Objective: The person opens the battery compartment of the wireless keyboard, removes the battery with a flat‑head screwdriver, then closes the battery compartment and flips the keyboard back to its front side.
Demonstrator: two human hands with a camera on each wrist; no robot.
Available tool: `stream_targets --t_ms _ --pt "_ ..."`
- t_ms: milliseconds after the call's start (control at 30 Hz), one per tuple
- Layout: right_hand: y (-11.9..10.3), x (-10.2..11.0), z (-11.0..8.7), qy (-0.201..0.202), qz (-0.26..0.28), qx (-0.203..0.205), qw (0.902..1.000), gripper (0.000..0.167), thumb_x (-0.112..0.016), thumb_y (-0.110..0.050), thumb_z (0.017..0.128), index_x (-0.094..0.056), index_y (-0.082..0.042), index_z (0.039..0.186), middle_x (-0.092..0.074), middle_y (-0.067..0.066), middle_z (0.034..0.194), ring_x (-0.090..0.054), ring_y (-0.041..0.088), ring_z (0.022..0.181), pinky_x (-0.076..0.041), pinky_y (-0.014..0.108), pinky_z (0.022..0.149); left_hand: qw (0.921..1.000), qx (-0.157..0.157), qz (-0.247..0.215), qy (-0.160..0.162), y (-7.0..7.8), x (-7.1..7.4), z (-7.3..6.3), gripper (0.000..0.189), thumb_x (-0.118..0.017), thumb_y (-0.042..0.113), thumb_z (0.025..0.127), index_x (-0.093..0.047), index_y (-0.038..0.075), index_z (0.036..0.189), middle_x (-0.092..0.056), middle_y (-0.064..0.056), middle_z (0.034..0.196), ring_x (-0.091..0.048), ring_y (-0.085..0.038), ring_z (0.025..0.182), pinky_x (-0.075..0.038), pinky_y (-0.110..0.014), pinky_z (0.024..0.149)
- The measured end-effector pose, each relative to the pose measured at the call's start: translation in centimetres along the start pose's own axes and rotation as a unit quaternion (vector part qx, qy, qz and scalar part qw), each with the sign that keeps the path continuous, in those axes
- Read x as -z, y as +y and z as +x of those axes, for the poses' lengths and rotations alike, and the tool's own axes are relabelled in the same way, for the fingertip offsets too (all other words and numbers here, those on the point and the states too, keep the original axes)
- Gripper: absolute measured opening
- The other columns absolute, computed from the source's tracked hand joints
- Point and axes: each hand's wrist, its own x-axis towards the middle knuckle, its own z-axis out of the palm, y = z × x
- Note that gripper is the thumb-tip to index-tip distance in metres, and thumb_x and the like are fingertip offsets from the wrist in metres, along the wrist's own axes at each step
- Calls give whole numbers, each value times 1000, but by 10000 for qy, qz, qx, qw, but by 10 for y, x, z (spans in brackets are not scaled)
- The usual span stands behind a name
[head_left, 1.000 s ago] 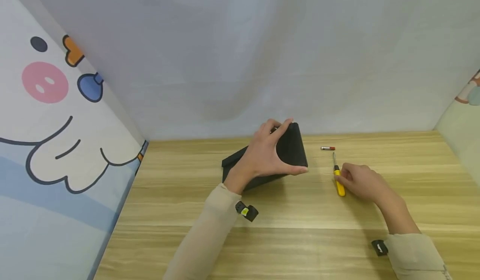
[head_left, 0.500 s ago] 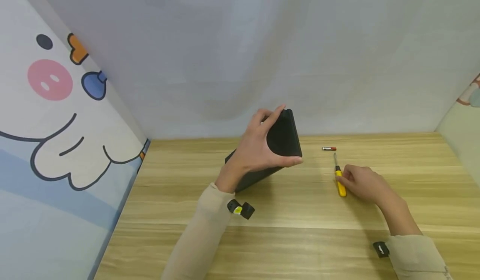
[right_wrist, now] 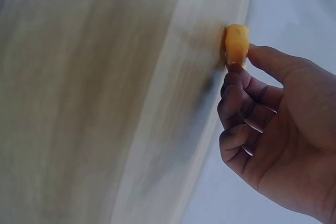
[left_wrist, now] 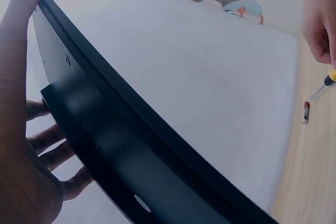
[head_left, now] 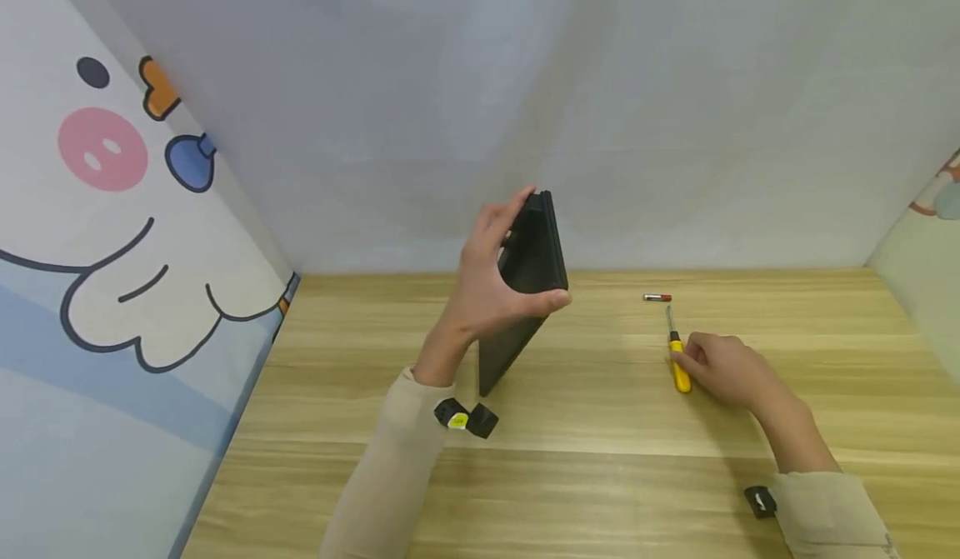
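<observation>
A flat black device (head_left: 534, 251) with a thick raised back stands tilted on edge, left of the table's middle. My left hand (head_left: 487, 280) grips it across its width, thumb on the near edge and fingers on the far one. Up close in the left wrist view, its black casing (left_wrist: 121, 114) shows a small oval mark and small holes. Whether its lower end touches the table cannot be told. To the right, my right hand (head_left: 727, 367) pinches the yellow handle of a screwdriver (head_left: 681, 371) between thumb and curled fingers. The screwdriver's shaft points away from me, along the tabletop.
A small red and silver battery (head_left: 657, 297) lies just beyond the screwdriver's tip. The wood-grain table (head_left: 585, 476) ends at a pale curtain (head_left: 420, 126) behind. On the left rises a panel printed with a cartoon figure (head_left: 97, 292).
My left hand has lifted and turned the black device, moving it up and left so that it now shows more edge-on. The right hand, screwdriver and battery have stayed in place.
</observation>
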Motion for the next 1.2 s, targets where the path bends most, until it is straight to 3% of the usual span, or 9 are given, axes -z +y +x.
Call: stream_targets --t_ms 233,467,667,800,933,1067,1200 --pt "-5 6 -3 180 -207 -105 9996 32 -58 -35 104 -60 -13 80 -56 -2 69 -48 13 63 -37 27 57 9975 -70 -629 325 -3 8 -3 126 -59 98 60 -37 22 159 -50 -13 139 -53 -22 122 -53 -44 102" --pt "-12 12 1 467 -76 64 9989 29 -59 -35 104 -67 -10 91 -69 0 81 -59 13 72 -49 32 62 9886 -129 -1287 773 -5 10 -7 129 -62 96 62 -36 15 159 -47 -17 141 -52 -22 123 -52 -44 104" --pt "-26 10 3 481 747 669 9938 24 -62 -31 103 -71 -9 104 -71 2 92 -61 11 78 -52 27 68 9794 -221 -1749 980 -6 8 -8 133 -63 96 61 -36 10 158 -47 -18 139 -50 -17 122 -50 -38 102" --pt "-42 7 5 229 1343 1007 9855 40 -68 -36 99 -67 -7 127 -71 8 111 -65 15 91 -53 25 71 9723 -257 -2036 1118 -6 8 -9 134 -64 96 61 -35 8 158 -48 -17 137 -51 -17 120 -50 -35 100" --pt "-54 0 10 42 1436 1074 9838 67 -76 -43 91 -55 -8 144 -65 12 134 -65 24 111 -55 36 87 9701 -241 -2129 1143 -5 6 -10 133 -64 96 61 -35 9 158 -49 -14 137 -52 -16 120 -51 -35 100" --pt "-64 -8 17 -156 1567 1252 9796 89 -82 -48 85 -41 -10 155 -51 14 153 -56 34 132 -51 50 102 9674 -242 -2219 1193 -5 3 -11 134 -64 96 60 -35 9 158 -51 -10 136 -52 -16 119 -51 -34 100" --pt "-75 -16 23 -447 1893 1366 9713 107 -87 -49 77 -31 -13 160 -38 12 164 -48 41 141 -47 58 110 9639 -209 -2342 1248 -4 0 -11 134 -64 96 60 -36 9 157 -52 -5 135 -53 -16 119 -52 -32 97"
